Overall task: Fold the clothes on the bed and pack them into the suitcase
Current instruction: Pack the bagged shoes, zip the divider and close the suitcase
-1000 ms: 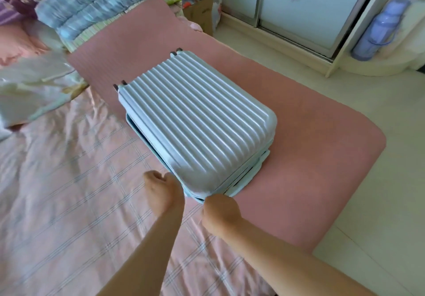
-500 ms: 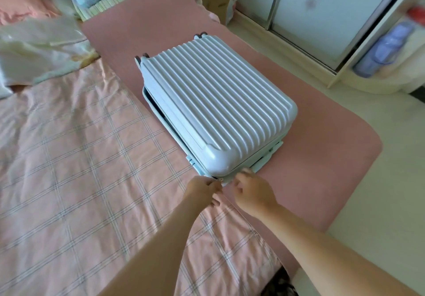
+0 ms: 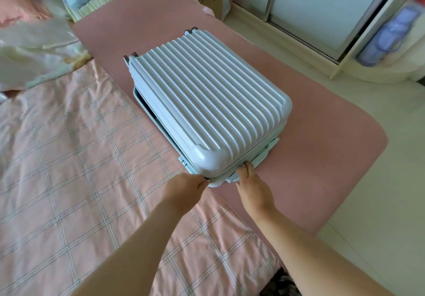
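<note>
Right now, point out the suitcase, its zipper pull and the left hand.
suitcase (image 3: 207,102): head view, middle of the ribbed lid.
zipper pull (image 3: 211,180): head view, metal tab at near corner.
left hand (image 3: 184,191): head view, back of the hand.

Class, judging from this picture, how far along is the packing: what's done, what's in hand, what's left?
Done: the suitcase lid is down. In hand: the left hand pinches the zip pull at the near corner; the right hand touches the near edge. Left: zipping round; a gap shows along the side.
</note>
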`<state>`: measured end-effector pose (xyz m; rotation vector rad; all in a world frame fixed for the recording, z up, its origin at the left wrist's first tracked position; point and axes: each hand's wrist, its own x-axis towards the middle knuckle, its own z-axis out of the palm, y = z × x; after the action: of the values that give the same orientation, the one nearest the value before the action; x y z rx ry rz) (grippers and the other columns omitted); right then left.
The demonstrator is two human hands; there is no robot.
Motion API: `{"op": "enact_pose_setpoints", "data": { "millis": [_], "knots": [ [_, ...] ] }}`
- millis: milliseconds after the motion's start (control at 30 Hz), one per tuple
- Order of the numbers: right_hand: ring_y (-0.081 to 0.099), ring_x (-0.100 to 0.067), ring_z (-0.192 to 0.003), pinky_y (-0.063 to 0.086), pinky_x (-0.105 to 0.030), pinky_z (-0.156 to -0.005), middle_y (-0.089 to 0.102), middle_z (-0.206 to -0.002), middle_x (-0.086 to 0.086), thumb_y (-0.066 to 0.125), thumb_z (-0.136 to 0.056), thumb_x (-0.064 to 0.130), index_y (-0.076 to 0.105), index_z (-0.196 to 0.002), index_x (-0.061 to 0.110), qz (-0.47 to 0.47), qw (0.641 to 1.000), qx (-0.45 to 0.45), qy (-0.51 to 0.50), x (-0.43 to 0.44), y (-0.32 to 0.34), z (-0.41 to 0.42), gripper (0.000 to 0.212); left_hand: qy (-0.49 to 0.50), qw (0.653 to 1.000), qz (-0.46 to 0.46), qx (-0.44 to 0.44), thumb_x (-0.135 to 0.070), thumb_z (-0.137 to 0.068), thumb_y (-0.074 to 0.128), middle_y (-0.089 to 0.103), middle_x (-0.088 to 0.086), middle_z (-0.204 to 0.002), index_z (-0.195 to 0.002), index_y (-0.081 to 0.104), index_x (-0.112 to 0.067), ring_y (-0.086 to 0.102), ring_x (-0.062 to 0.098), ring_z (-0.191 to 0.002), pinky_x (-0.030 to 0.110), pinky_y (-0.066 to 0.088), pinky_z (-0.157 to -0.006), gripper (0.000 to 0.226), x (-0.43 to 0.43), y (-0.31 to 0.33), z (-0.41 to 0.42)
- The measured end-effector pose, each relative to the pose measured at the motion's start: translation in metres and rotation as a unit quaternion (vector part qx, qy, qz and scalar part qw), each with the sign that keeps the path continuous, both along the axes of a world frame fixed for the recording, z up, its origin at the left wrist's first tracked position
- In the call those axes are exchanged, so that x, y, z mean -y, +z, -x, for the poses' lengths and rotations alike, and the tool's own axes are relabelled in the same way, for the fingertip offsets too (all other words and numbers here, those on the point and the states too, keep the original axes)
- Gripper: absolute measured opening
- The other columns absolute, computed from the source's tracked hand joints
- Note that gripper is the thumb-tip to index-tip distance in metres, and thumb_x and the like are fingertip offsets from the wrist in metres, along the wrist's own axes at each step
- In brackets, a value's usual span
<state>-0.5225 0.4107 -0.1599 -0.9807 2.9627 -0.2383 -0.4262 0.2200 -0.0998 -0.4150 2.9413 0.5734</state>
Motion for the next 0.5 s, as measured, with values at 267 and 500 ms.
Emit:
{"op": "enact_pose_setpoints", "data": {
  "millis": [267, 500],
  "knots": [
    [0.043, -0.021, -0.040, 0.032, -0.026, -0.035, 0.056, -0.075, -0.009, 0.067, -0.054, -0.005, 0.047, -0.086, 0.011, 0.009, 0.980, -0.167, 0.110, -0.009, -0.003, 0.046, 0.041, -0.079, 0.982, 0.170, 0.022, 0.008, -0.032, 0.078, 0.038, -0.005, -0.037, -0.060, 0.052, -0.015, 0.037, 0.015, -0.024, 0.010, 0.012, -0.043, 0.044, -0.003, -0.008, -0.001],
    [0.048, -0.027, -0.043, 0.043, -0.032, -0.034, 0.056, -0.071, -0.011, 0.064, -0.051, -0.012, 0.065, -0.077, 0.003, 0.007, 0.978, -0.188, 0.091, -0.065, 0.025, 0.131, 0.030, -0.139, 0.980, 0.145, 0.003, -0.027, -0.068, 0.081, 0.049, -0.006, -0.045, -0.087, 0.069, -0.024, 0.047, 0.013, -0.032, 0.016, 0.025, -0.036, 0.023, -0.057, 0.011, 0.067]
  ]
}}
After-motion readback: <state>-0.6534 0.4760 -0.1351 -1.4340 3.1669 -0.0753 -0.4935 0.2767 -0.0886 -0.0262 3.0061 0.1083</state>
